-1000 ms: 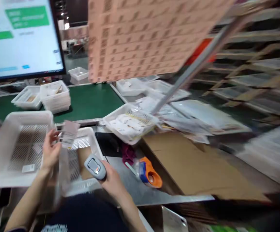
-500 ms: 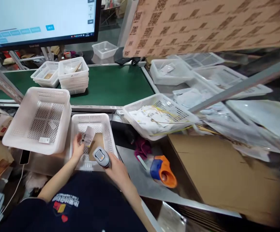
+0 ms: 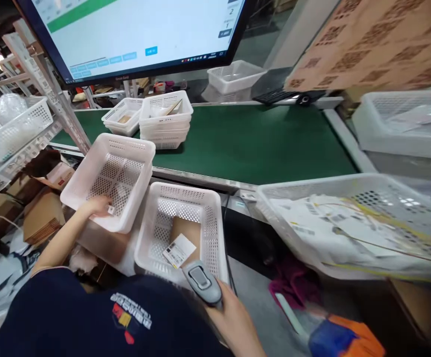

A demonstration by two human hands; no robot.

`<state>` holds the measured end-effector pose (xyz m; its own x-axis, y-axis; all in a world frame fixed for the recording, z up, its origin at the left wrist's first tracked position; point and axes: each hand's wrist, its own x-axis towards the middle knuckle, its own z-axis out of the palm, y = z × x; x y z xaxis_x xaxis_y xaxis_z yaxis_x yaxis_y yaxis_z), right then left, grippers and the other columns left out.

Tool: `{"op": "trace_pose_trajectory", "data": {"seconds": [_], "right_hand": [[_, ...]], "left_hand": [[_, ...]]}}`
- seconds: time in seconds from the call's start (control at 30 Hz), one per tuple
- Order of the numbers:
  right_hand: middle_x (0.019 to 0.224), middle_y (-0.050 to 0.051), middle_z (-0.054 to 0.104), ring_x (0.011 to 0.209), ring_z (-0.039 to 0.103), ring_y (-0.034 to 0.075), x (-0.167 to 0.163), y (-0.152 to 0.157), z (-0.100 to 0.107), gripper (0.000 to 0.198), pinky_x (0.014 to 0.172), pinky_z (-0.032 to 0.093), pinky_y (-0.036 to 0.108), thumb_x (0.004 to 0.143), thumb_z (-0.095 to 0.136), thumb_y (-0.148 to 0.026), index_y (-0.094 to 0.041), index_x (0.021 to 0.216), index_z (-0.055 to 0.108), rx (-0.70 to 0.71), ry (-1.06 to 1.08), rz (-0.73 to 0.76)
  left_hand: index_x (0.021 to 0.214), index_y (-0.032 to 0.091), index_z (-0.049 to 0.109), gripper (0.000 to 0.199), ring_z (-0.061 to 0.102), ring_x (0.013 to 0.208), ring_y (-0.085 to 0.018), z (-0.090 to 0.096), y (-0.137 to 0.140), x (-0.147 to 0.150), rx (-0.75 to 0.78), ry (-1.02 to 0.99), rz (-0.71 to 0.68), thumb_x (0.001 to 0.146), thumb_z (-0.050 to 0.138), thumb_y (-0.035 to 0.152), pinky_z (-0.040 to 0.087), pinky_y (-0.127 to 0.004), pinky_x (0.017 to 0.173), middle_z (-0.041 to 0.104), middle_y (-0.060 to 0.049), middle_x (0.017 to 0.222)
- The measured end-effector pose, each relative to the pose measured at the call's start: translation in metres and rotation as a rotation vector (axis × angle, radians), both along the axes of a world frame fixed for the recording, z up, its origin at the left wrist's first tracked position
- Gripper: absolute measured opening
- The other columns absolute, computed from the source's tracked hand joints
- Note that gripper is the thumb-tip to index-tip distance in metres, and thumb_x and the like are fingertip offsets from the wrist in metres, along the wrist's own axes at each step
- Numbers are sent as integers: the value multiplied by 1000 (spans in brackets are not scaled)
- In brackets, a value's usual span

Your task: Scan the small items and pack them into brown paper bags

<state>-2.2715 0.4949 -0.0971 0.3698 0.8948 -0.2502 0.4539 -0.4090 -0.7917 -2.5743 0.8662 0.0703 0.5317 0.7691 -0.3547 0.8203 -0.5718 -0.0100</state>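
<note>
My right hand (image 3: 233, 317) grips the scanner (image 3: 202, 282); my left hand (image 3: 98, 205) grasps the basket (image 3: 126, 148) rim; the label (image 3: 179, 249) print is unreadable.

Two hands show, the left hand (image 3: 98, 206) and the right hand (image 3: 235, 322), with one handheld scanner (image 3: 202, 283) and one monitor (image 3: 137, 34). White baskets are many: two near the hands, an empty basket (image 3: 126, 148) and a basket with a slip (image 3: 208, 223), one basket of papers (image 3: 275, 208), one stack of baskets (image 3: 165, 130) (too tightly nested to count) with one single basket (image 3: 116, 121) beside it. One paper slip (image 3: 179, 250), one tape dispenser (image 3: 343, 339) and one pink cloth (image 3: 293, 285) round out the count.
</note>
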Motion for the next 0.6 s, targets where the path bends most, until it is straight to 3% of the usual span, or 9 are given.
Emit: {"op": "trace_pose_trajectory", "data": {"seconds": [0.1,0.17,0.27,0.33,0.47,0.6], "right_hand": [[130,20,76,118,77,40,2,11,22,61,93,65,48,86,54,-47,-14,134,71,134,-48,58],[132,17,75,114,79,36,4,19,45,55,85,67,42,90,52,-36,-16,138,69,237,-126,127],[139,16,72,111,80,32,7,30,86,63,77,66,36,89,49,-20,-17,151,61,400,-319,215],[140,15,72,108,80,30,7,36,113,73,75,66,34,84,47,-12,-17,155,58,471,-446,231],[126,14,76,96,80,29,3,43,147,78,72,64,35,75,49,-7,-12,151,63,448,-620,238],[126,17,75,93,80,33,4,32,144,81,72,65,41,73,49,-7,-7,153,64,311,-629,253]], "left_hand": [[117,15,83,30,75,108,-30,3,-9,6,40,63,7,89,89,24,59,-36,95,79,-12,116],[132,16,79,33,71,120,-34,15,-25,16,185,39,23,102,76,27,58,-42,101,74,-17,131],[135,21,76,31,67,124,-36,38,-55,37,491,-103,-44,106,70,31,58,-46,100,71,-15,138],[128,25,78,26,67,118,-33,46,-76,56,603,-201,-163,103,74,30,58,-45,96,73,-11,135],[124,26,78,25,67,114,-29,38,-103,94,521,-271,-380,99,78,26,56,-40,89,75,-9,130],[126,25,77,28,66,113,-29,12,-118,117,387,-266,-480,98,80,26,56,-40,90,75,-9,128]]}}
